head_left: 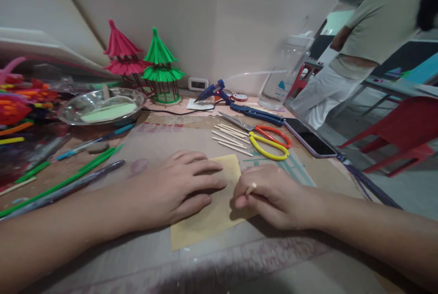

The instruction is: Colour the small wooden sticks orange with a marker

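Observation:
My left hand (191, 184) lies flat on a yellow sheet (201, 228) that looks like sandpaper, fingers spread and pressing its left side. Over the sheet's right edge, my right hand (270, 193) is closed around a short wooden stick (252, 188), whose pale end pokes out between thumb and forefinger. The rest of that stick is hidden by the fingers. Just beyond the sheet lie several thin wooden sticks (232, 137). Scissors (270, 141) with one red and one yellow handle rest at their right, blades pointing away to the left.
Behind stand a red model pagoda (125, 49) and a green one (160, 70), a blue glue gun (212, 91), blue pliers (256, 113) and a water jug (278, 79). A phone (311, 138) lies right; a metal bowl (102, 107) and pipe cleaners (92, 161) left. A person (362, 43) stands beyond.

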{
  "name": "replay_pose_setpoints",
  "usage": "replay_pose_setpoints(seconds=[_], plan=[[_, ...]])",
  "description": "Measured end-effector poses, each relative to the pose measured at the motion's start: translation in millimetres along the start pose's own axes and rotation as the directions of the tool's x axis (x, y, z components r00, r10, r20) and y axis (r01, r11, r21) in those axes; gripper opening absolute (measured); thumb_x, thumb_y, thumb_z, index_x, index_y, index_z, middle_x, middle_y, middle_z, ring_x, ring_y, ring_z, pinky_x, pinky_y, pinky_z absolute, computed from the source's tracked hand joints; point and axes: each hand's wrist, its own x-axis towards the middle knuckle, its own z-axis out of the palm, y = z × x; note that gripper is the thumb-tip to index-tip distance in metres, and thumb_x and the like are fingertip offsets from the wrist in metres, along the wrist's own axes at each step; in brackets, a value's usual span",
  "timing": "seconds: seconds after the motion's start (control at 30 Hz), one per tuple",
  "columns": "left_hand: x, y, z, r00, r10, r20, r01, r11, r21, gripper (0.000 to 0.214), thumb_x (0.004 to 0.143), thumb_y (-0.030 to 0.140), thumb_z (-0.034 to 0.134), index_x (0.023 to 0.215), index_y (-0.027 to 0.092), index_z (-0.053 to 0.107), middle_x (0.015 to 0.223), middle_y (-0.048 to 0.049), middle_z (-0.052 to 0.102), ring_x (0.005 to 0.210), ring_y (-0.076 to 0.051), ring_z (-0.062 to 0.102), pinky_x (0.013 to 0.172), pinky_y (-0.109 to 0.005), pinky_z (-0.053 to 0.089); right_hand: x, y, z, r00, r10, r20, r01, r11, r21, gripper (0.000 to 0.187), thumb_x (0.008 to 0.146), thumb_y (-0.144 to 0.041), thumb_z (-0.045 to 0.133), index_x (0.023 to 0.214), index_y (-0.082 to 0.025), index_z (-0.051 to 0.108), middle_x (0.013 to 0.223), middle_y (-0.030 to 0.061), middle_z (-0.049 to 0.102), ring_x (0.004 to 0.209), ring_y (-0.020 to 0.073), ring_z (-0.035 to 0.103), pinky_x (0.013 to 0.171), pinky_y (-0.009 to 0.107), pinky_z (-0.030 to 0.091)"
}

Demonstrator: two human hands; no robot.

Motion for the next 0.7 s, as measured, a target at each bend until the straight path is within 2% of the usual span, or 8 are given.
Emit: replay_pose_setpoints(seconds=[0.4,0.5,0.6,0.7], plan=[[1.0,1.3,-2.4,0.999,-0.01,0.038,0.009,1.0,0.022,0.037,0.101,0.035,0.049,0.136,0.03,0.061,0.144,-0.0051,0.06,0.128,-0.033,0.052,0.108,-0.052,0.04,1.5,-2.7,0.6,1.0,0.026,-0.012,-0.026,1.0,-0.009,0.03,0.101,-0.021,0.047,0.08,-0.015,0.067,0.074,0.0079,0.073,0.067,0.0169,0.065,0.065,0.028,0.047],[1.1,1.5,-2.7,0.999,0.002,0.038,-0.002,1.0,0.012,0.035,0.102,0.035,0.048,0.133,0.029,0.063,0.143,-0.0059,0.061,0.127,-0.033,0.053,0.107,-0.052,0.041,1.6,-2.6,1.7,0.999,-0.022,-0.026,0.022,1.0,-0.007,0.028,0.1,-0.022,0.047,0.08,-0.016,0.065,0.073,0.0062,0.073,0.065,0.0158,0.063,0.064,0.028,0.045],[0.9,1.1,-2.1,1.0,-0.003,0.023,0.003,1.0,0.007,0.036,0.102,0.035,0.048,0.133,0.029,0.063,0.142,-0.0057,0.061,0.126,-0.033,0.053,0.107,-0.051,0.042,1.3,-2.0,2.2,1.0,-0.011,-0.016,0.011,0.999,-0.036,0.028,0.1,-0.022,0.046,0.08,-0.016,0.064,0.073,0.0064,0.072,0.065,0.0165,0.063,0.065,0.028,0.046],[0.8,0.5,-1.3,1.0,-0.001,0.013,0.001,1.0,0.004,0.035,0.101,0.034,0.05,0.133,0.031,0.063,0.143,-0.0043,0.061,0.127,-0.031,0.053,0.108,-0.049,0.041,1.1,-1.6,2.0,0.999,-0.032,-0.004,0.032,0.999,0.018,0.027,0.1,-0.021,0.046,0.08,-0.017,0.063,0.072,0.0053,0.071,0.065,0.0151,0.063,0.064,0.027,0.045]])
